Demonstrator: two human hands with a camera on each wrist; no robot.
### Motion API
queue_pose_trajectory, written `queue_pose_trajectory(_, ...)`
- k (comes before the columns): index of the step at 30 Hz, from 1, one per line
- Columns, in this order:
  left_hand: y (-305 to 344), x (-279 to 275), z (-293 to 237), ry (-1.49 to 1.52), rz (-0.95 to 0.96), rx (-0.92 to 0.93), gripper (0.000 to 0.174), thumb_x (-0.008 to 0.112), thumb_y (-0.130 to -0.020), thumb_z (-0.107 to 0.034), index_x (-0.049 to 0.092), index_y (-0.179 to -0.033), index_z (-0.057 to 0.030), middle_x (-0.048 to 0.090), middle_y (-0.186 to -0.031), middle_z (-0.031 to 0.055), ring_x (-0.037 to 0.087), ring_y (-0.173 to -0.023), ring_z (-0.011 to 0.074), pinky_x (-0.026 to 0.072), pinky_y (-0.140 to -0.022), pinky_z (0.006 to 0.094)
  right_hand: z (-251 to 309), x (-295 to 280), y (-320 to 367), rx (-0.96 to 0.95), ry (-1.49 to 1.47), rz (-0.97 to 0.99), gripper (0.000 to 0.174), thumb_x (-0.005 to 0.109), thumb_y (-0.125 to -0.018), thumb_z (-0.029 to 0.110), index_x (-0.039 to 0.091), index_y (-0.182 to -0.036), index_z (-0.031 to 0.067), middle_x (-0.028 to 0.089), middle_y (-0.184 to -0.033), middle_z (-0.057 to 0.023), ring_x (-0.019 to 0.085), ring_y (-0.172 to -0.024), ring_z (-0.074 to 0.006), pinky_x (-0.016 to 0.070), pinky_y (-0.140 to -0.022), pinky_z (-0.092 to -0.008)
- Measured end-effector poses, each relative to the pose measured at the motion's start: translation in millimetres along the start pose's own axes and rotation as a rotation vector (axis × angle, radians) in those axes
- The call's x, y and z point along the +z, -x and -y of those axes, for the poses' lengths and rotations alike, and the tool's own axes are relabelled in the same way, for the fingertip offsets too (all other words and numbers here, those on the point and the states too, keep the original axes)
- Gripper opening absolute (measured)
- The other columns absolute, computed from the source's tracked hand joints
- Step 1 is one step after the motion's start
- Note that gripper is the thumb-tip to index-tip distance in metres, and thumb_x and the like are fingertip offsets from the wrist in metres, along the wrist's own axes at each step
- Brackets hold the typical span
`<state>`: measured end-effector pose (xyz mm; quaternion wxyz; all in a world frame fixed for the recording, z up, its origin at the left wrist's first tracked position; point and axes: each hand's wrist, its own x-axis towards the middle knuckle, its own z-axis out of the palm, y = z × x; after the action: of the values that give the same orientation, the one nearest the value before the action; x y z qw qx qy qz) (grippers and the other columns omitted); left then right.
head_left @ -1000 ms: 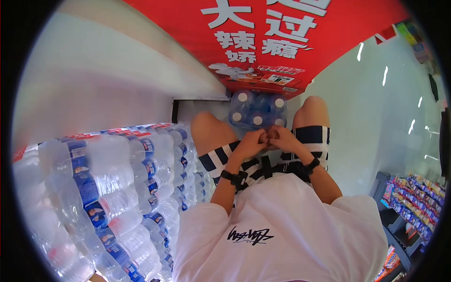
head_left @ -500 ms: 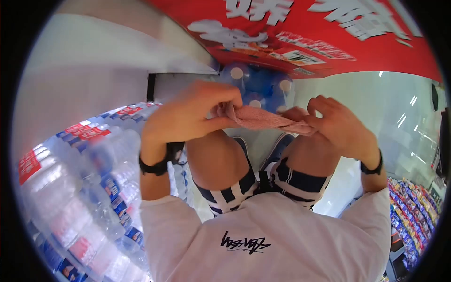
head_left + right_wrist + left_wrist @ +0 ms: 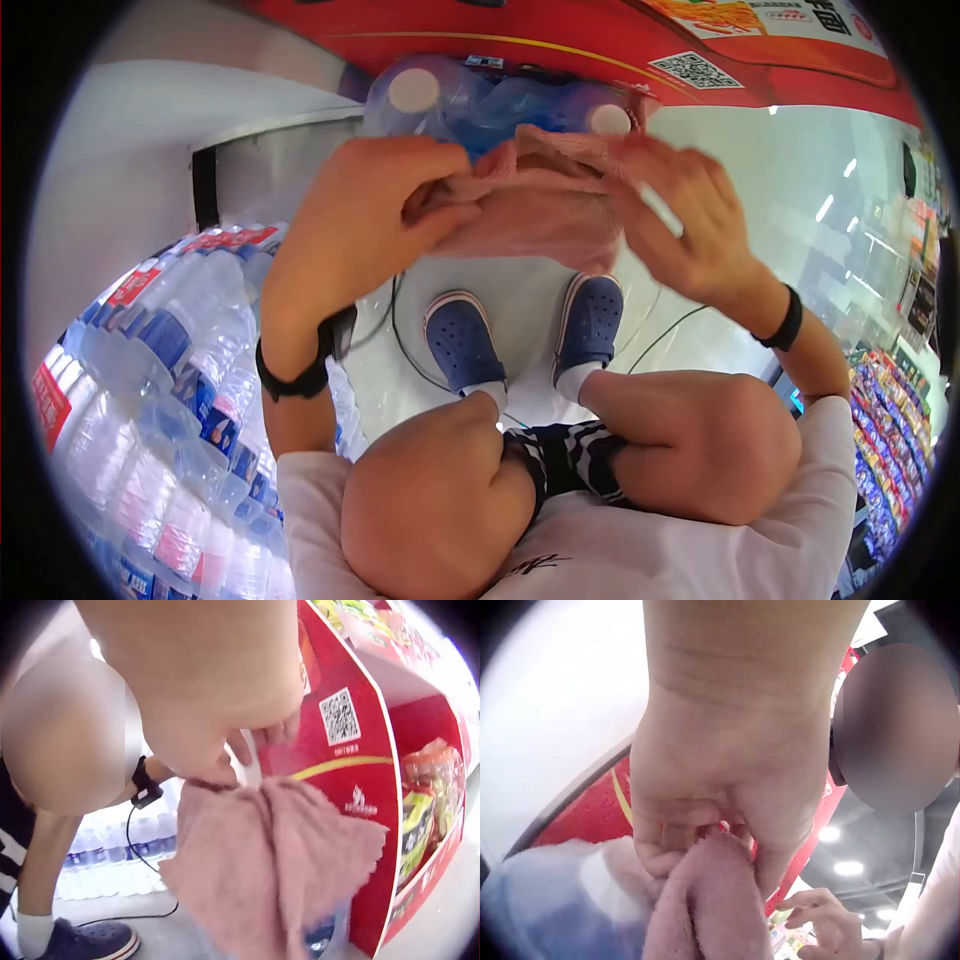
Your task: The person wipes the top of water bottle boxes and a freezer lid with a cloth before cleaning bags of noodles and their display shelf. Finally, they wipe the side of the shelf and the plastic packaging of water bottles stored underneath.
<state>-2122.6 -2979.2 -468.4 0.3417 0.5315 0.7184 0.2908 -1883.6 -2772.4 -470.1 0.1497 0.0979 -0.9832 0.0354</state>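
Observation:
A pink cloth [image 3: 540, 220] with a fuzzy weave hangs in loose folds between my two hands, in front of the body. My left hand [image 3: 370, 210] grips its bunched left end, fingers and thumb curled round it. At the cloth's right edge, my right hand [image 3: 685, 215] pinches with thumb and fingers, somewhat blurred. Seen from the right wrist, the cloth [image 3: 255, 862] drapes down below the hand, its lower corners spread. The left wrist view shows a thick fold of cloth [image 3: 712, 900] coming out under the left palm.
Large capped bottles [image 3: 415, 90] stand on the floor behind the cloth, against a red display stand [image 3: 560, 35]. Shrink-wrapped water bottles [image 3: 170, 400] are stacked at left. A black cable [image 3: 400, 340] runs beside the blue clogs [image 3: 462, 340]. Snack packets [image 3: 890, 450] line the right.
My hands have come up and apart from the lap, bringing the pink cloth into sight. It now hangs more unfolded than half a second ago, and the head view has shifted.

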Motion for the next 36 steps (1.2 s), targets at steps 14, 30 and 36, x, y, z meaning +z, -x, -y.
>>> queue_pose_trajectory(14, 27, 61, -10, -0.327, -0.288, 0.207, 0.061, 0.078, -0.071, -0.012, 0.068, -0.131, -0.0117, 0.059, -0.129, 0.0146, 0.059, -0.123, 0.0393, 0.051, -0.101, 0.0512, -2, 76, 25, -0.176, -0.299, -0.066, 0.04, 0.071, -0.085, 0.018, 0.071, -0.122, 0.0047, 0.069, -0.133, -0.0132, 0.063, -0.129, -0.0304, 0.0467, -0.11, -0.0424)
queue_pose_trajectory(30, -31, 153, -26, -0.554, -0.374, 0.185, 0.08, 0.047, -0.102, -0.057, 0.05, -0.143, 0.0107, 0.05, -0.142, 0.0371, 0.05, -0.135, 0.0519, 0.0444, -0.108, 0.0556, -14, 118, 17, 0.28, -0.587, -0.37, 0.04, 0.052, -0.097, 0.018, 0.063, -0.13, -0.002, 0.052, -0.142, -0.0226, 0.053, -0.127, -0.0433, 0.0425, -0.108, -0.0513)
queue_pose_trajectory(36, -14, 176, -5, -0.576, -0.567, 0.379, 0.072, 0.034, -0.106, -0.059, 0.066, -0.128, 0.0015, 0.065, -0.13, 0.0265, 0.062, -0.127, 0.0418, 0.0481, -0.102, 0.0493, 27, 119, 50, 0.34, -0.657, -0.412, 0.064, 0.046, -0.1, 0.044, 0.056, -0.143, -0.0027, 0.034, -0.158, -0.0347, 0.03, -0.148, -0.0554, 0.024, -0.118, -0.0666)
